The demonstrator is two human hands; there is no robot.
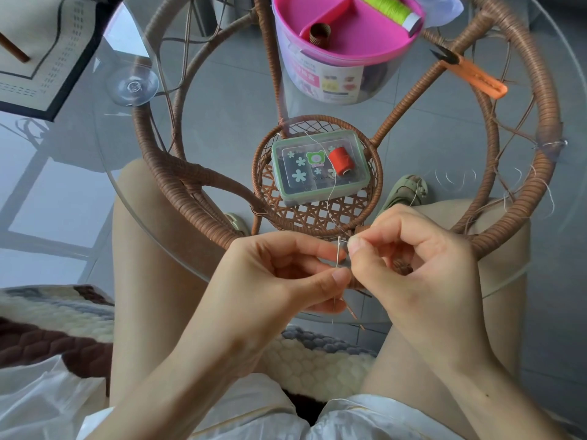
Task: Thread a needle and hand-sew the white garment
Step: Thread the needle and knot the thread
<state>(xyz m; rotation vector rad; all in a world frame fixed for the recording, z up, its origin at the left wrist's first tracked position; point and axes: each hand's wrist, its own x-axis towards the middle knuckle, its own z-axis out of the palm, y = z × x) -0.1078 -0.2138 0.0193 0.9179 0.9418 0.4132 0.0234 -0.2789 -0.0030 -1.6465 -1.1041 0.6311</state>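
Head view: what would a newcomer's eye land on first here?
The hands at centre: the left hand pinches an upright needle, the right hand pinches white thread by its top. Beyond, a red thread spool at mid-frame and a pink sewing-kit tub at the top stand out.

The counter [228, 90] is a round sheet of glass on a brown woven frame. A pink tub [346, 49] of sewing things stands at its far edge. Orange snips [473, 73] lie just right of the tub. A clear sucker cup [131, 87] shows at the glass, well left of the tub. Nearer than the tub lies a little box [317, 168] with a green rim and a red spool [340, 160] at its lid. Thin loose threads [460, 179] lie nearer than the tub too, off to its right.
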